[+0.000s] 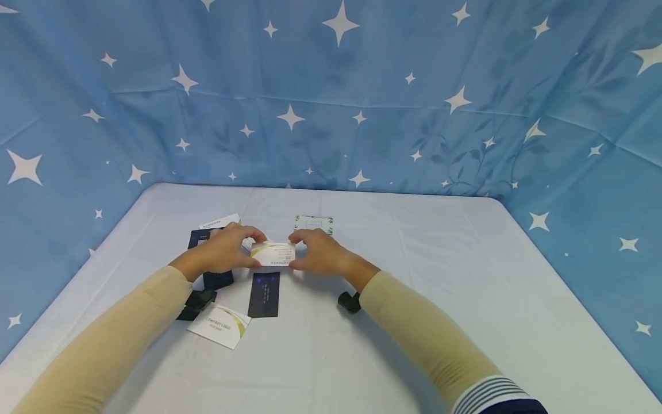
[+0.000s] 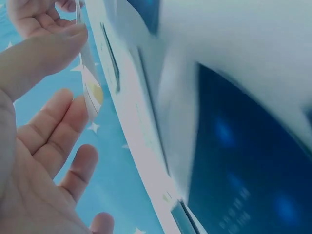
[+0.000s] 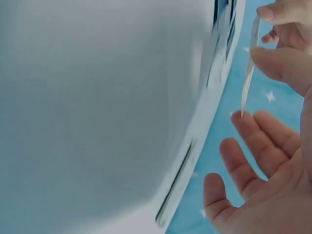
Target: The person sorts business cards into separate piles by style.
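I hold a white business card with a gold-green swoosh just above the table, one hand at each end. My left hand pinches its left edge between thumb and forefinger. My right hand pinches the right edge the same way. The left wrist view shows the card edge-on under my thumb, with the other fingers spread loose. In the right wrist view the card is also edge-on, between thumb and forefinger, above my right hand's open fingers.
Several other cards lie on the white table: a dark blue one below the held card, a white logo card nearer me, dark ones under my left hand, and a green-bordered card behind. A blue star cloth surrounds the table.
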`<state>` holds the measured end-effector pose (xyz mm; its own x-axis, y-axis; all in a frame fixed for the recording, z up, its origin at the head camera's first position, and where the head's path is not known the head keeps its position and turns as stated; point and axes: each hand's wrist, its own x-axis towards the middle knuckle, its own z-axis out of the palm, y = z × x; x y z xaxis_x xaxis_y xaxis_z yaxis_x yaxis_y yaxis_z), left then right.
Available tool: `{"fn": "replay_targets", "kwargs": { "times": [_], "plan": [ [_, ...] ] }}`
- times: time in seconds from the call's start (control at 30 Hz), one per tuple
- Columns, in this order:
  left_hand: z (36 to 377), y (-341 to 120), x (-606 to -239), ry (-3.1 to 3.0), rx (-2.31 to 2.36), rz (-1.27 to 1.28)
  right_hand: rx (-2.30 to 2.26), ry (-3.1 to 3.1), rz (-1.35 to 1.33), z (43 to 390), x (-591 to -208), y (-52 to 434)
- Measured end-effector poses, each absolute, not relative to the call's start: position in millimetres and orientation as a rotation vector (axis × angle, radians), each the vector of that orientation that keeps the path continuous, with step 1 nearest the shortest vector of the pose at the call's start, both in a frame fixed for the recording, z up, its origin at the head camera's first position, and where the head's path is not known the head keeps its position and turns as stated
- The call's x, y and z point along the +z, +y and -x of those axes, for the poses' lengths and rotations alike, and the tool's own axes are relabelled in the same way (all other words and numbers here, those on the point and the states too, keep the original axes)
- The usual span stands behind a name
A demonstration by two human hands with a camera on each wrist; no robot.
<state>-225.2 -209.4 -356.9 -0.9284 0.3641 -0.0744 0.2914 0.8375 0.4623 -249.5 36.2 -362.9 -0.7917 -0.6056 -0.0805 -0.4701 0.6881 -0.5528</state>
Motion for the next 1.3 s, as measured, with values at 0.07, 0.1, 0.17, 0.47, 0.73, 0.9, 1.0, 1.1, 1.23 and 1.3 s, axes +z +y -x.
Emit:
{"fn": "replay_targets", "kwargs": {
  "times": [0.07, 0.1, 0.17, 0.47, 0.73, 0.9, 1.0, 1.1, 1.23, 1.3],
  "plan": [
    [226.8, -202.1, -354.2, 2.869, 0.698, -0.512, -0.775, 2.645, 0.860, 252.4, -359.8, 45.9],
    [227.9, -198.4, -353.1, 2.874, 0.707, -0.507, -0.783, 2.649, 0.860, 253.7, -357.8, 50.4],
    [230.4, -191.1, -351.3, 2.889, 0.713, -0.503, -0.799, 2.661, 0.860, 256.9, -355.4, 58.6],
    [246.3, -153.7, -350.9, 2.890, 0.747, -0.544, -0.747, 2.736, 0.742, 268.2, -357.0, 90.2],
    [275.7, -116.8, -351.0, 2.895, 0.723, -0.562, -0.807, 2.777, 0.645, 283.6, -356.5, 122.2],
    [292.1, -92.4, -356.5, 2.885, 0.740, -0.550, -0.806, 2.794, 0.537, 293.2, -358.9, 144.2],
    [301.1, -80.4, -360.3, 2.890, 0.744, -0.543, -0.826, 2.794, 0.479, 299.4, -361.5, 155.3],
    [308.7, -70.4, -363.1, 2.891, 0.721, -0.527, -0.849, 2.785, 0.438, 305.1, -364.1, 162.8],
    [317.2, -58.0, -366.1, 2.879, 0.644, -0.528, -0.841, 2.788, 0.394, 311.3, -366.4, 168.5],
    [320.1, -52.5, -367.8, 2.875, 0.608, -0.532, -0.828, 2.792, 0.365, 313.9, -367.7, 170.7]
  ]
}}
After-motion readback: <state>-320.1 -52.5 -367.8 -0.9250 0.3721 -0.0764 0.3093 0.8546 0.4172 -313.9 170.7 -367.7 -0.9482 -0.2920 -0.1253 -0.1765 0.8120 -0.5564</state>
